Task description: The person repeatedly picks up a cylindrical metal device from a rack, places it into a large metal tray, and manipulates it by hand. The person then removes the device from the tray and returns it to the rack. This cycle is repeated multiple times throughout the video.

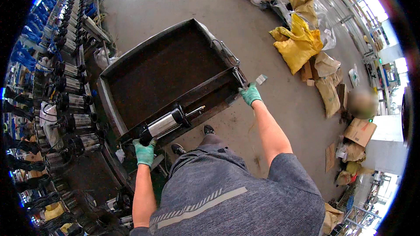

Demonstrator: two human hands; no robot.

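Observation:
A silver cylindrical pump (164,124) with black end caps and a thin brass-tipped rod lies across the front edge of a dark metal cart (153,59). My left hand (145,152), in a green glove, is closed round the black cap at its near left end. At the cart's right front corner my right hand (250,94), also gloved in green, has its fingers curled on slim metal tools (238,76); their exact kind is hard to make out. The rod end of the pump points toward the narrow front compartment (214,96) of the cart.
Racks of similar silver and black pumps (78,122) line the left side. On the right, yellow sacks (302,43), brown bags and a cardboard box (360,132) lie on the grey floor. A small box (261,79) rests just beyond my right hand. My shoes (209,130) stand close to the cart.

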